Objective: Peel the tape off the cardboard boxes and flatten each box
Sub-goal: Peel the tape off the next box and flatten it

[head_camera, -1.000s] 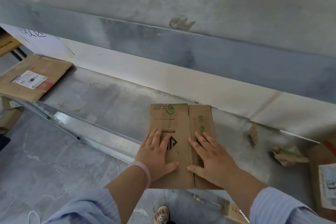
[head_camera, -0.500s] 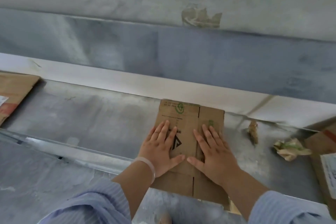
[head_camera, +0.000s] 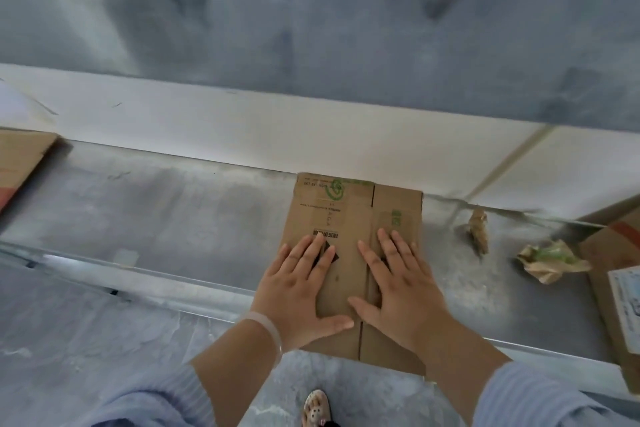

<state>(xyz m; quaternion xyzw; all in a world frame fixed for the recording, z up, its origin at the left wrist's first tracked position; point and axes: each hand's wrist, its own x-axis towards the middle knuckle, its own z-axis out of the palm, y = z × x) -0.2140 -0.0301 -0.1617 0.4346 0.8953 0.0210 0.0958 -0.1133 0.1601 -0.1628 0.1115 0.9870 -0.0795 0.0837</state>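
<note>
Brown cardboard, the flattened box (head_camera: 349,215) lies in the middle of the grey worktop (head_camera: 173,211). Its far end reaches the worktop's back edge, against the white strip of wall (head_camera: 242,128). Its near end sticks out past the front edge, over the floor. Green and black print shows on its upper face, and a fold line runs lengthwise down it.

Both hands lie palm down on the box with nothing gripped. The left hand (head_camera: 298,291) covers the left panel, fingers straight and slightly spread over a black printed mark. The right hand (head_camera: 398,284) lies across the fold line, fingers likewise straight and spread. The two thumbs point toward each other, their tips close together near the middle of the box. A pale wristband (head_camera: 266,328) circles the left wrist, and light blue striped sleeves (head_camera: 540,399) cover both forearms.

On the worktop to the right of the box, apart from it, a small crumpled brown scrap (head_camera: 479,230) lies near the back edge. A larger crumpled wad (head_camera: 550,260) with green on it lies further right, just beside another cardboard box (head_camera: 609,253) at the right end. At the left end lies a flat cardboard sheet (head_camera: 20,156). Below the front edge, a sandalled foot (head_camera: 315,409) stands on the grey floor.
</note>
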